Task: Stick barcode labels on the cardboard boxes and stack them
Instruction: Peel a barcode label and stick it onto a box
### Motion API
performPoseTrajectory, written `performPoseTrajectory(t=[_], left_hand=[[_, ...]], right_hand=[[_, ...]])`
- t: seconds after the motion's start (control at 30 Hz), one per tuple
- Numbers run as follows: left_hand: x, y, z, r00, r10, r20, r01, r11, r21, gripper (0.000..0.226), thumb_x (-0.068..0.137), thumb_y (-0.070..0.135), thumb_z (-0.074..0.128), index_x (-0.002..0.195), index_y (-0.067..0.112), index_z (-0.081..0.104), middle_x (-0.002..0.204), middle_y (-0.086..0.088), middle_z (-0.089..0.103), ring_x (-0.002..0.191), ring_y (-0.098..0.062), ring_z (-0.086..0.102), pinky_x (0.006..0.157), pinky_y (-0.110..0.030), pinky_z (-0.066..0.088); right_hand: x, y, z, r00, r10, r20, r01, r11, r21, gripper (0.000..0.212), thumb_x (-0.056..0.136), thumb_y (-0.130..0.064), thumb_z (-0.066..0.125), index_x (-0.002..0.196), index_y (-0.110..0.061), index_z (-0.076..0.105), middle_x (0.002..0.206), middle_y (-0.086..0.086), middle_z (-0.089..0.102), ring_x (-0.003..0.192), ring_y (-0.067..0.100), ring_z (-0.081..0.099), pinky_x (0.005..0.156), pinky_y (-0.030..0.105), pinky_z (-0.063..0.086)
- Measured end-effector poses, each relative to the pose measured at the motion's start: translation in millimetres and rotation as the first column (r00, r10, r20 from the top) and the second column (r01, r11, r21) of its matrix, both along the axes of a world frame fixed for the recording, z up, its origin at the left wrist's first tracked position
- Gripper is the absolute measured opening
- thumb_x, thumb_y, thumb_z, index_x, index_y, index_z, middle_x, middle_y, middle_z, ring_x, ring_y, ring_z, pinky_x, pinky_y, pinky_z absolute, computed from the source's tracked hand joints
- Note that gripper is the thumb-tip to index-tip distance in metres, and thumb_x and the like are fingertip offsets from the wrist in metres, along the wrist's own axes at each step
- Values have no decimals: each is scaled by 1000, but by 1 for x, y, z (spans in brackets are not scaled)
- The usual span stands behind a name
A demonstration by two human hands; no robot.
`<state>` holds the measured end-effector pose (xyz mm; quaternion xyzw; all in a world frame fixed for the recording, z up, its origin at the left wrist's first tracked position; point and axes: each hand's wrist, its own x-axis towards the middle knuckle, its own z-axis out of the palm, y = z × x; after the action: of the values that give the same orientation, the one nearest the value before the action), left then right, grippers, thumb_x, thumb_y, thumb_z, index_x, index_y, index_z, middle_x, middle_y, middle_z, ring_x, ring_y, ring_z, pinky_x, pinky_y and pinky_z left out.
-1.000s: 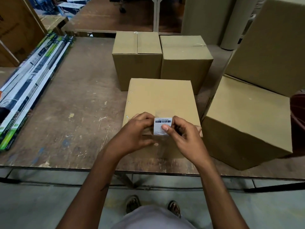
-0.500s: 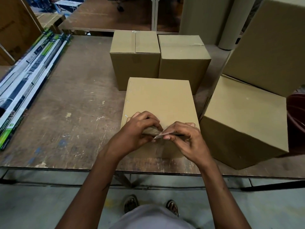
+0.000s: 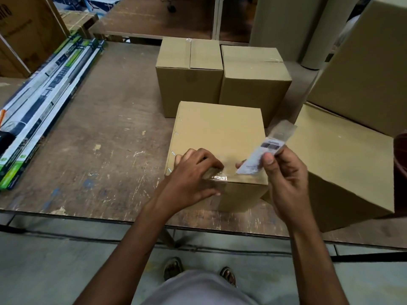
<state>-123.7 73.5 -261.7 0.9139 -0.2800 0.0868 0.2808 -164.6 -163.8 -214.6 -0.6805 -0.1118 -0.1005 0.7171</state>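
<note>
A closed cardboard box (image 3: 220,128) stands at the near edge of the wooden table (image 3: 99,139). My left hand (image 3: 189,179) rests on the box's near top edge, fingers pressing a shiny clear strip (image 3: 220,178) onto the cardboard. Just off the box's right corner, my right hand (image 3: 284,172) pinches a white barcode label (image 3: 253,161) between thumb and fingers. The label is lifted off the box and tilted, with a clear film tail (image 3: 282,130) sticking up from it. Two more closed boxes (image 3: 189,84) (image 3: 253,84) stand side by side behind.
A larger box (image 3: 343,155) lies to the right with a still bigger one (image 3: 370,73) leaning above it. Long printed cartons (image 3: 44,95) lie along the table's left side. Cardboard rolls (image 3: 319,29) stand at the back right. My feet show below the table edge.
Both hands held the label together over the box's near edge. Now my right hand has pulled the label up and to the right, while my left hand stays down on the box.
</note>
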Motion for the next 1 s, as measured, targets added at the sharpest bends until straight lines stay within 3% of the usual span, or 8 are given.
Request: performPoseTrajectory(t=[0.07,0.2,0.27,0.37,0.53,0.7,0.87,1.0], left_hand=[[1,4,-1,999,-28,-20,26,996,-84,63,77,63,88,128,36,64,126,20,57,114,-13,56,93,-54,50],[-5,-3,13,983,-52,-174,1,959,-284,67,67,76,87,120,40,69,117,23,70,116,-10,65,99,-57,50],[-11,-16,20,957,-76,-280,-35,928,-372,52,76,65,88,118,37,72,112,22,74,111,-10,69,101,-48,53],[-11,-31,23,933,-74,-353,-140,827,-545,16,92,34,86,101,28,74,97,8,80,93,-13,76,85,-26,58],[-3,-33,30,834,-172,-525,-245,737,-630,16,93,25,84,97,13,75,94,-8,81,88,-25,79,83,-36,62],[-1,-33,49,723,-309,-618,-327,634,-701,18,98,13,77,106,-3,74,105,-24,78,92,-32,78,74,-36,68],[15,-33,56,664,-345,-664,-187,783,-593,22,96,14,79,112,-1,72,104,-19,79,83,-38,80,68,-38,69],[30,-49,64,726,-325,-606,-47,856,-515,17,99,22,78,114,13,76,105,-7,81,91,-32,80,75,-46,68]], right_hand=[[3,2,7,998,16,-53,-19,998,-53,20,105,-25,63,123,-25,72,119,-2,80,113,21,76,91,33,64],[8,11,0,984,-38,-175,33,999,-31,19,107,-18,65,122,-11,74,110,9,82,101,25,79,79,34,65],[10,13,-4,967,-82,-242,94,995,37,20,104,-17,69,119,-4,73,101,15,82,87,24,80,68,29,62],[10,16,-6,939,-118,-322,174,973,152,23,100,-14,73,117,1,72,98,18,81,75,22,74,60,28,58],[3,8,-7,915,-96,-393,224,930,293,34,90,-14,80,121,-2,74,108,19,80,86,24,73,65,27,58],[-10,-6,-8,887,-64,-456,187,955,229,38,86,-9,86,121,-3,70,111,16,81,90,25,76,68,28,60],[-14,-28,0,905,-184,-383,177,983,-54,38,91,-16,85,127,-23,74,97,8,79,95,16,78,75,31,64],[-22,-47,6,916,-119,-382,72,988,-136,19,94,-17,81,114,-17,83,100,9,82,100,31,79,87,46,63]])
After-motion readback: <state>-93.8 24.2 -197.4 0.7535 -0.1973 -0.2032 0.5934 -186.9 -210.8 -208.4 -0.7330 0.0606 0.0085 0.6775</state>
